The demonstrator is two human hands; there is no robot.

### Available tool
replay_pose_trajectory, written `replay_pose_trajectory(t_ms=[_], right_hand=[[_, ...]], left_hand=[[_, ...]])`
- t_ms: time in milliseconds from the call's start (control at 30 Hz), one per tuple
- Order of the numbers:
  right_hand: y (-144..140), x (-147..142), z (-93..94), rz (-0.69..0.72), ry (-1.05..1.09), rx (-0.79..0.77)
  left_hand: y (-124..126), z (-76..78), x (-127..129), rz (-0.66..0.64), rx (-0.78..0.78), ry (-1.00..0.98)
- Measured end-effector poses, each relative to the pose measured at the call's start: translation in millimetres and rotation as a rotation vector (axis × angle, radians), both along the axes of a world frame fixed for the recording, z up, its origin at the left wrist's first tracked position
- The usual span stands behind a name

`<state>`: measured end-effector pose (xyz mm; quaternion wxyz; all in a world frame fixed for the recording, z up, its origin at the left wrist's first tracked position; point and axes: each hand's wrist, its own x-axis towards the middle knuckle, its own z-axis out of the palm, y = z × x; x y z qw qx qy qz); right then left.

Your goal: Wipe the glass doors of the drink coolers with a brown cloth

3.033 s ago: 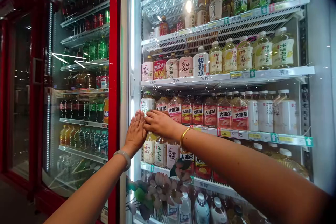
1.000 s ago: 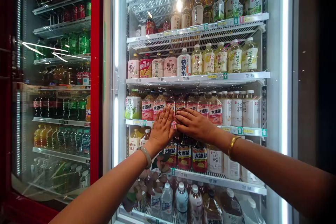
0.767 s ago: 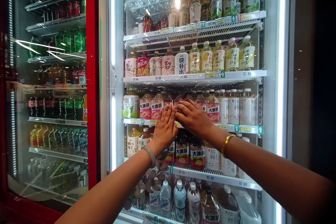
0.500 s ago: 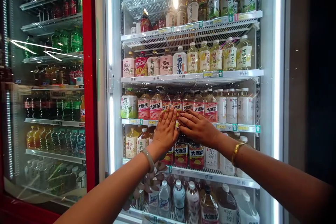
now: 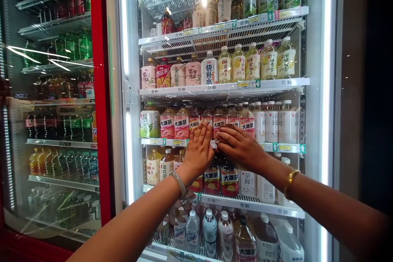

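Observation:
My left hand [image 5: 199, 147] is stretched out with its fingers extended and close together, palm toward the drinks cooler. Beside it, my right hand [image 5: 239, 145] reaches in from the right, fingers extended and slightly bent, pointing left. A small gap separates the two hands, and I see nothing held in either. Behind them stands a row of pink-labelled iced tea bottles [image 5: 167, 125] on a shelf [image 5: 147, 142], partly covered by my fingers. Below my hands are dark iced tea bottles [image 5: 229, 178]. Whether my palms touch the glass is hidden.
Shelves above hold yellow-drink bottles [image 5: 238, 63] and green-capped tea bottles [image 5: 249, 0]. Large water bottles [image 5: 193, 229] stand at the bottom. To the left is another cooler with a red frame [image 5: 100, 90]. Bright light strips [image 5: 326, 90] edge the cooler, and reflections show on the glass.
My right hand has shifted right, and its fingers have come off my left hand's side, widening the gap. My left hand has moved slightly right. The view has shifted a little.

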<state>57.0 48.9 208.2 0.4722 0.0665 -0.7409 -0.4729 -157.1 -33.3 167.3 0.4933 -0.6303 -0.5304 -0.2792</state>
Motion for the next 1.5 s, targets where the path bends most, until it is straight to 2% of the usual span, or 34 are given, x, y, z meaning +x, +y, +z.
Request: replay_pose_trajectory(t_ms=[100,233,300,367,500,600,733,867,1000,1133,1267,1367,1500], right_hand=[[6.0,12.1,14.7,-0.024,0.095,-0.059],[0.0,-0.7,33.4,-0.055,0.268,-0.163],[-3.7,-7.4,28.8,-0.066,0.230,-0.136],[-3.8,-5.7,16.1,-0.055,0.143,-0.089],[5.2,18.4,-4.7,-0.010,0.051,-0.052],[9.4,31.2,2.3,-0.022,0.128,-0.090],[5.0,25.3,16.8,-0.070,0.267,-0.160],[5.5,28.6,2.9,-0.066,0.123,-0.068],[17.2,56.9,-11.8,-0.039,0.018,-0.006],[23.1,69.2,3.9,-0.107,0.191,-0.077],[15.4,53.3,17.5,-0.120,0.330,-0.174],[11.2,49.9,6.0,-0.114,0.233,-0.125],[17.9,71.0,-12.9,-0.089,0.124,-0.111]], left_hand=[[0.3,-0.7,4.6,0.002,0.003,0.008],[9.4,1.7,21.8,0.012,0.038,-0.078],[13.4,2.0,30.8,0.021,0.055,-0.116],[14.9,1.3,37.0,0.019,0.045,-0.109],[14.1,-0.6,41.2,0.012,0.003,-0.066],[16.5,0.2,45.8,0.000,0.018,-0.050],[24.2,2.0,58.9,-0.037,0.041,-0.058],[28.1,-1.9,66.0,-0.044,0.038,-0.069],[26.4,-7.4,63.9,-0.036,-0.003,-0.016],[28.5,-6.7,69.5,-0.023,-0.007,-0.009],[36.3,-3.2,82.4,-0.008,0.036,-0.059],[38.7,-2.4,88.5,0.003,0.047,-0.090],[37.6,-3.6,90.1,-0.007,0.018,-0.074]])
